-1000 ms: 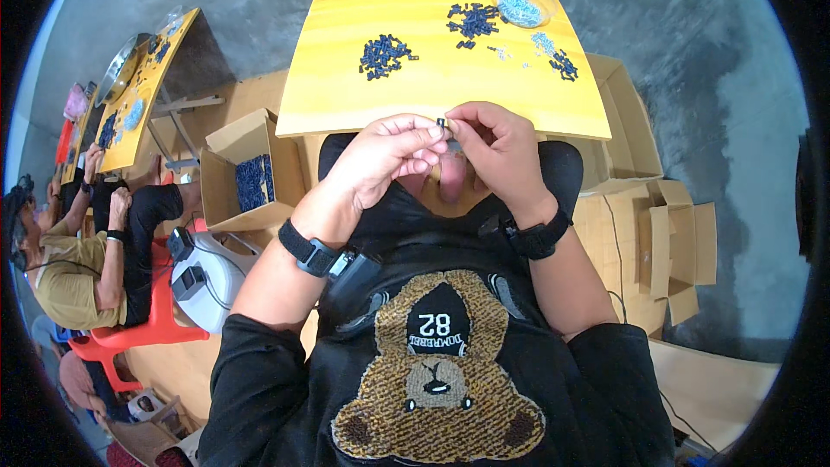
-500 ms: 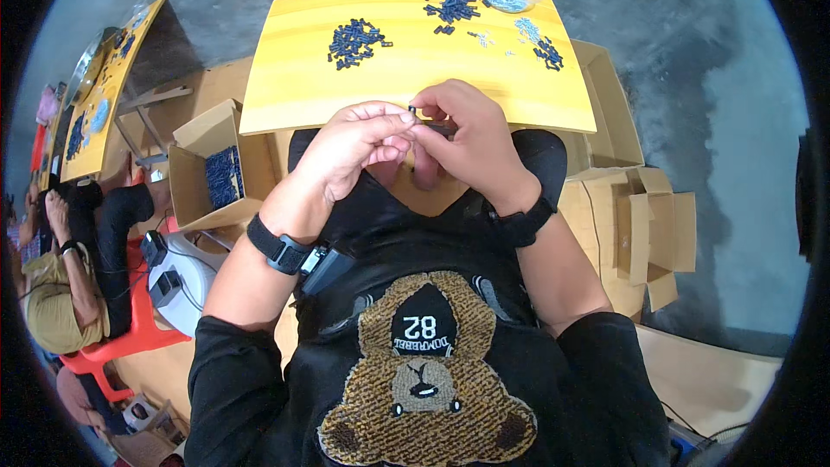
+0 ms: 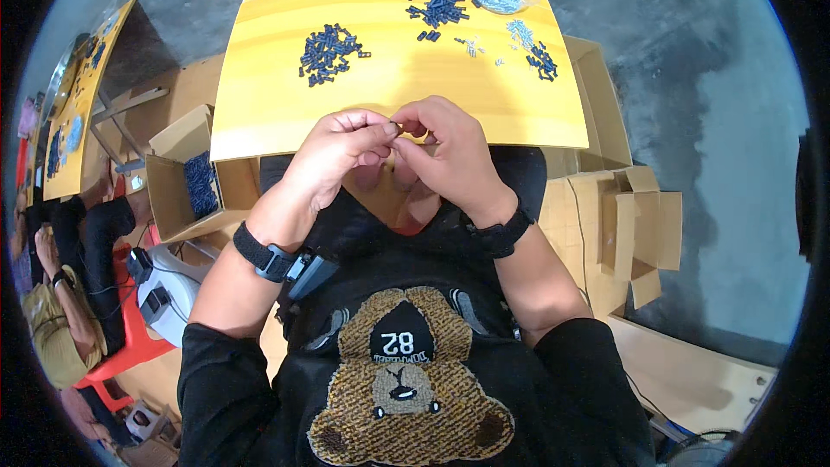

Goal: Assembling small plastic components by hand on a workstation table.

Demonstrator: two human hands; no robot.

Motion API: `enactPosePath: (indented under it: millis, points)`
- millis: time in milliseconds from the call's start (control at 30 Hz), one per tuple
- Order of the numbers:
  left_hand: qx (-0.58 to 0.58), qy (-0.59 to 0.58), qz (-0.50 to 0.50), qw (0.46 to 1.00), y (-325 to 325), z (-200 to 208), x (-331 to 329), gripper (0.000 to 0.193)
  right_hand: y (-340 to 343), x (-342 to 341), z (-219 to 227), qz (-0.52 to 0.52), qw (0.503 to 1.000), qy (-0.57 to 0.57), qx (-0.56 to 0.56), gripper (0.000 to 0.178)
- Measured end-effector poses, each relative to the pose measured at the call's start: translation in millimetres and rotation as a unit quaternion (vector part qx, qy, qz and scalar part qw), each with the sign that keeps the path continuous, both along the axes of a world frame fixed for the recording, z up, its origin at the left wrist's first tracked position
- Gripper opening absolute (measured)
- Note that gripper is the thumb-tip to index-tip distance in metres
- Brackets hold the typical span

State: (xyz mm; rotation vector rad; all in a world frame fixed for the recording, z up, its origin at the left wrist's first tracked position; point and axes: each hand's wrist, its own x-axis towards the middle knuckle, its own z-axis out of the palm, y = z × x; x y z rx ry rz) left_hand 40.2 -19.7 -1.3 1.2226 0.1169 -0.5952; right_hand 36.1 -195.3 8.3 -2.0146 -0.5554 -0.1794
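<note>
Just off the front edge of the yellow table [image 3: 398,95], my two hands meet fingertip to fingertip. Thumb and fingers of my left hand [image 3: 339,149] are closed in a pinch on a small black part [image 3: 395,124], mostly hidden by the fingertips. My right hand [image 3: 451,151] pinches at the same part from the other side, its fingers curled. Beyond them on the table lie a heap of small black parts [image 3: 329,57] at left and another black heap [image 3: 439,5] farther back. Small pale pieces [image 3: 471,47] are scattered to the right.
A clear round dish [image 3: 527,2] of light-blue pieces stands at the far right, near a smaller dark heap [image 3: 542,63]. A cardboard box [image 3: 164,195] holding dark parts is at left, and open boxes [image 3: 644,229] are at right. Another person [image 3: 65,316] sits far left.
The view has shifted, so the table and boxes appear farther left and the near table edge lower. Both hands stay together, fingers slightly readjusted around the small part.
</note>
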Motion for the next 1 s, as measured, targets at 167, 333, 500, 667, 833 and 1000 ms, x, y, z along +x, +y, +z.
enactPosePath:
  millis: [167, 333, 500, 667, 833, 1000]
  points:
    - [0.067, -0.114, 0.033, 0.991, 3, -8, 26, 0.011, -32, 26, -4, -0.094, 0.995, -0.012, -0.042, 0.014]
    - [0.072, -0.159, 0.047, 0.983, 12, -25, 49, 0.011, -94, 60, -28, -0.217, 0.972, -0.004, -0.095, 0.006]
    - [0.032, -0.173, 0.059, 0.983, 19, -41, 50, 0.007, -111, 79, -38, -0.263, 0.955, 0.058, -0.125, 0.006]
    - [0.021, -0.178, 0.074, 0.981, 21, -43, 50, 0.008, -101, 90, -34, -0.246, 0.959, 0.046, -0.133, 0.007]
    - [0.027, -0.186, 0.073, 0.980, 24, -44, 50, 0.008, -83, 103, -28, -0.238, 0.955, 0.021, -0.175, 0.011]
    - [0.015, -0.196, 0.091, 0.976, 23, -48, 47, 0.010, -74, 120, -22, -0.261, 0.948, 0.029, -0.182, 0.012]
